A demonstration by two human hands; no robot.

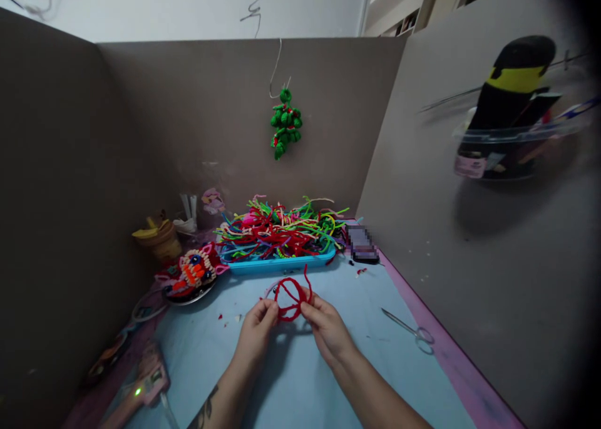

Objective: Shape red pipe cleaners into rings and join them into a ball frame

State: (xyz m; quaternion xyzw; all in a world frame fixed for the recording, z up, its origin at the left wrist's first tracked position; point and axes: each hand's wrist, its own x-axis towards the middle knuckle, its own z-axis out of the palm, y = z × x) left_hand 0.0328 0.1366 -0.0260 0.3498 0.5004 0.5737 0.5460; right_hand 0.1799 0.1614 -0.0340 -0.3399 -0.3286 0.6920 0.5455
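Observation:
Between my hands is a red pipe cleaner ring (290, 280) with crossing strands inside it and one loose end sticking up at the right. My left hand (257, 329) pinches its left edge between thumb and fingers. On the right edge, near the loose end, my right hand (326, 325) grips it in the same way. The ring is held up over the light blue table surface (291, 379). Just behind it stands a blue tray (282, 265) heaped with pipe cleaners (286, 232) in red, green, pink and other colours.
Scissors (408, 330) lie at the right. A phone (361, 244) rests beside the tray. At the left are a plate of colourful pipe-cleaner pieces (195, 272) and a pink glue gun (150, 379) with a green light. Grey partitions (211, 103) enclose the table; a green ornament (285, 125) hangs behind.

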